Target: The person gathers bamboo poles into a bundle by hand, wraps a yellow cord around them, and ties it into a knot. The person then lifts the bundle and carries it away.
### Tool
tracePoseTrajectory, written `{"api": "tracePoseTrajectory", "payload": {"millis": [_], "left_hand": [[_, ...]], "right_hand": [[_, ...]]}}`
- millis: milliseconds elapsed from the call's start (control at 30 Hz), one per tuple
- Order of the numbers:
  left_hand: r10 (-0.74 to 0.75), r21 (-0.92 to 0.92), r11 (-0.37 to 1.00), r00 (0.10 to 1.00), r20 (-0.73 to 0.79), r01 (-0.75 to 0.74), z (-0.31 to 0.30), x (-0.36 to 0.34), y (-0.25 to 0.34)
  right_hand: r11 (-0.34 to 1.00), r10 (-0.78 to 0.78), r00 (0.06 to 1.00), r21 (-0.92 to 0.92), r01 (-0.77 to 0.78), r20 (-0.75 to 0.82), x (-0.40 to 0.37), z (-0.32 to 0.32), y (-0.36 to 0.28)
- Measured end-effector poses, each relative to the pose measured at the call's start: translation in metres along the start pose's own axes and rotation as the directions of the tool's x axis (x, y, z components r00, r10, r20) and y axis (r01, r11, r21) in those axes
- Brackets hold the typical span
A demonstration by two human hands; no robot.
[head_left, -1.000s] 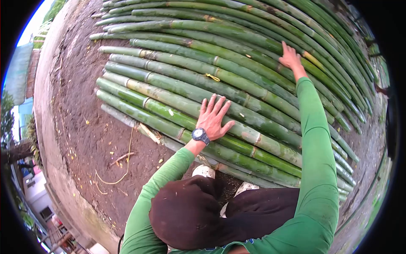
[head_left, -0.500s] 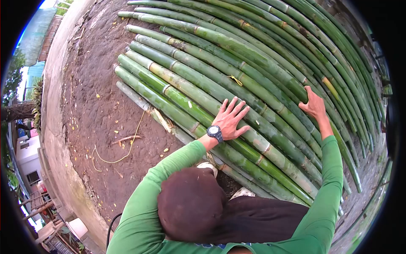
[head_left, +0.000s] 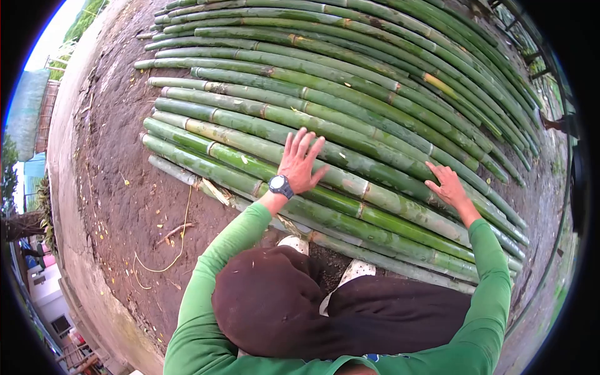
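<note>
Long green bamboo poles [head_left: 250, 145] lie side by side on the ground, fanning across the view. My left hand [head_left: 301, 164], with a dark watch [head_left: 280, 185] on the wrist, is over the nearer poles with its fingers spread and nothing in its grasp. Farther right, my right hand [head_left: 447, 186] is at the poles, thumb and fingers apart, holding nothing. Whether either palm presses on the bamboo is hard to tell. One pole among the farther ones has a yellow section [head_left: 440, 85].
Brown soil [head_left: 134, 181] with a thin yellowish strip [head_left: 178, 261] and a small stick [head_left: 172, 234] lies left of the poles. A concrete edge [head_left: 94, 275] runs beyond it. My bent knees in dark cloth [head_left: 262, 300] are close below the poles.
The view has shifted. My left hand has lifted or slid leftward along the poles. My right hand has come off a farther pole and moved nearer, its fingers now looser.
</note>
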State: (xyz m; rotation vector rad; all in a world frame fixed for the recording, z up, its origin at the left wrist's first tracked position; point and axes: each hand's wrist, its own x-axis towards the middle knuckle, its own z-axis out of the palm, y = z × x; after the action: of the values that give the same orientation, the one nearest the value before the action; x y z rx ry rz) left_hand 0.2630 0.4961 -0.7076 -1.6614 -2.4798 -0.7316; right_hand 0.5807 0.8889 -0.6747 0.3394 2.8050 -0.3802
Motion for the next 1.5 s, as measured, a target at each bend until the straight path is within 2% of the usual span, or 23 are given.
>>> {"api": "tracePoseTrajectory", "payload": {"millis": [33,67,133,200,233,300,333,367,433,467,533,667,733,800,833,933,967,1033,1167,1233,1367,1500], "left_hand": [[-0.025,-0.016,1.000,0.999,-0.037,0.024,0.001,0.014,-0.003],[-0.068,-0.026,0.997,0.998,0.004,0.068,0.000,0.027,-0.007],[-0.105,0.021,0.994,0.987,0.123,0.103,0.013,0.048,-0.021],[-0.173,0.047,0.985,0.956,0.237,0.167,0.038,0.049,-0.034],[-0.140,0.105,0.987,0.967,0.211,0.120,0.036,0.046,-0.032],[-0.154,0.102,0.986,0.966,0.206,0.135,0.036,0.051,-0.030],[-0.173,0.101,0.983,0.961,0.215,0.154,0.036,0.050,-0.028],[-0.171,0.104,0.983,0.964,0.205,0.152,0.039,0.048,-0.029],[-0.161,0.084,0.986,0.965,0.206,0.146,0.039,0.049,-0.028],[-0.162,0.076,0.986,0.963,0.214,0.149,0.037,0.050,-0.029],[-0.162,0.077,0.986,0.965,0.206,0.150,0.037,0.049,-0.028],[-0.174,0.053,0.985,0.965,0.197,0.166,0.032,0.049,-0.029],[-0.190,0.013,0.981,0.961,0.203,0.191,0.029,0.048,-0.030],[-0.170,0.016,0.985,0.967,0.189,0.170,0.032,0.045,-0.034],[-0.177,0.016,0.984,0.965,0.192,0.177,0.032,0.046,-0.035],[-0.174,0.009,0.984,0.963,0.204,0.176,0.033,0.046,-0.035],[-0.179,0.010,0.984,0.961,0.210,0.181,0.033,0.046,-0.035],[-0.182,0.010,0.983,0.960,0.213,0.184,0.033,0.046,-0.035],[-0.190,-0.007,0.981,0.959,0.212,0.195,0.031,0.048,-0.035],[-0.187,-0.007,0.981,0.961,0.206,0.193,0.031,0.047,-0.036],[-0.190,-0.021,0.980,0.959,0.209,0.199,0.031,0.046,-0.035],[-0.191,-0.020,0.979,0.956,0.223,0.201,0.029,0.048,-0.035]], "right_hand": [[0.999,0.029,0.998,-0.020,-0.028,0.057,-0.003,-0.003,0.001],[0.999,0.016,0.999,-0.029,-0.015,0.042,-0.006,-0.008,0.000],[0.993,0.029,0.999,0.111,-0.031,0.020,0.000,-0.007,0.010],[0.987,0.057,0.998,0.153,-0.059,0.014,0.012,-0.005,0.016],[0.976,0.070,0.998,0.207,-0.070,0.006,0.019,-0.007,0.017],[0.925,0.264,0.940,0.218,-0.310,0.219,0.046,-0.016,0.018],[0.944,0.233,0.950,0.185,-0.272,0.209,0.063,-0.017,0.017],[0.990,0.118,0.991,0.068,-0.122,0.062,0.075,-0.008,0.019],[0.977,0.102,0.992,0.193,-0.086,-0.074,0.110,0.000,0.007],[0.975,0.115,0.991,0.200,-0.098,-0.073,0.128,0.003,0.006],[0.990,0.108,0.987,0.100,-0.096,-0.119,0.170,0.009,-0.001],[0.996,-0.032,0.975,0.079,0.050,-0.218,0.237,0.020,-0.025],[0.996,-0.026,0.968,0.081,0.048,-0.249,0.261,0.034,-0.035],[0.992,0.044,0.955,-0.100,-0.076,-0.293,0.275,0.036,-0.040],[0.985,0.056,0.939,-0.133,-0.107,-0.340,0.285,0.042,-0.027],[0.938,0.260,0.882,-0.114,-0.327,-0.393,0.298,0.032,-0.009],[0.937,0.263,0.882,-0.114,-0.330,-0.390,0.304,0.026,-0.007],[0.926,0.302,0.924,-0.158,-0.343,-0.234,0.314,0.014,0.004],[0.929,0.320,0.913,-0.105,-0.355,-0.252,0.319,0.007,0.016],[0.922,0.372,0.923,-0.074,-0.380,-0.103,0.320,-0.001,0.018],[0.908,0.416,0.907,-0.030,-0.419,-0.065,0.325,-0.009,0.018],[0.886,0.450,0.889,-0.076,-0.457,-0.085,0.335,-0.005,0.024]]}}
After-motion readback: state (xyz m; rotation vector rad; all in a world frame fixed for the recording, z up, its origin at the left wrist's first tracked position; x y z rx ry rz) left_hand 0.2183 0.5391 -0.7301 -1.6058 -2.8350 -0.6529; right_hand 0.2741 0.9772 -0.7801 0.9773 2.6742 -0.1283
